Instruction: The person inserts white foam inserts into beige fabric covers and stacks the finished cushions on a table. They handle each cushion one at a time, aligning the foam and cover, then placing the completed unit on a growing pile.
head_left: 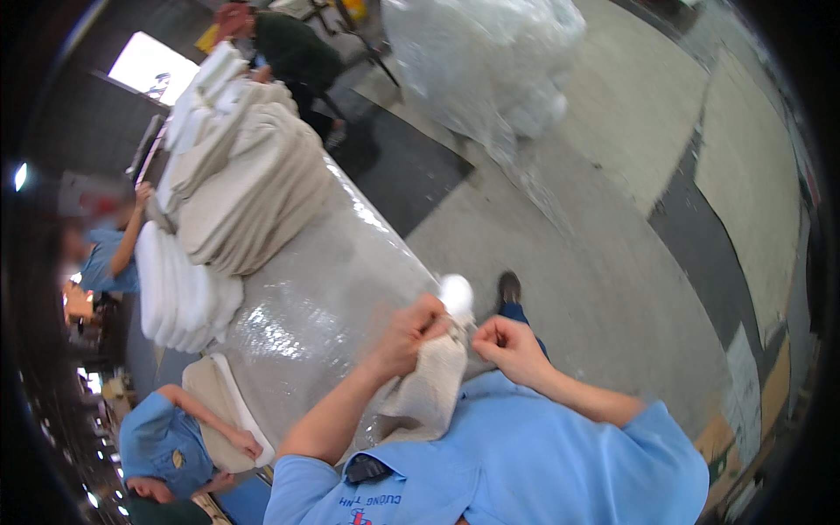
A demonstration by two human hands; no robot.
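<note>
A beige knitted fabric cover hangs in front of my blue shirt, close to the table's edge. Out of its top end pokes a rounded white padded piece. My left hand is closed on the cover's gathered rim, just below that white end. To the right of the cover, my right hand is closed in a pinch beside the rim. What its fingertips hold, if anything, is too small to make out.
The table has a shiny plastic covering. Stacked beige covered pieces and white pads lie at its far end. Co-workers stand along the left and at the back. Clear plastic sheeting is heaped on the floor ahead.
</note>
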